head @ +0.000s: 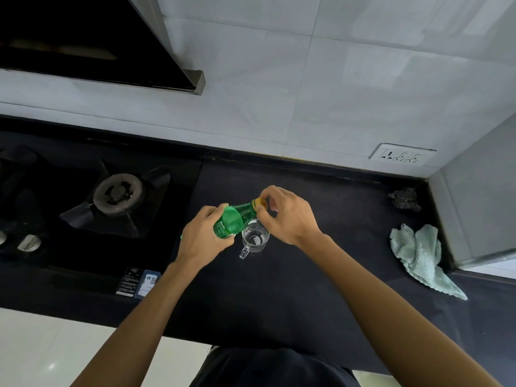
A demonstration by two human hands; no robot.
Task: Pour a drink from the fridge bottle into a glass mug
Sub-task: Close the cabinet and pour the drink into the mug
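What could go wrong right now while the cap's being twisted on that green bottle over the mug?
The green bottle is tilted, held by the left hand, its neck above the glass mug. If the yellow cap comes off under the right hand at this angle, soda could fizz or spill onto the black counter. The bottle might also knock the mug.

bottle (pixel 234 219): glossy green translucent plastic | cap (pixel 260 202): yellow plastic | mug (pixel 254 239): clear smooth glass | desk (pixel 321 247): dark matt stone | cloth (pixel 418 255): soft nubby fabric | wall tiles (pixel 279 93): glossy | hob (pixel 83 219): glossy black glass
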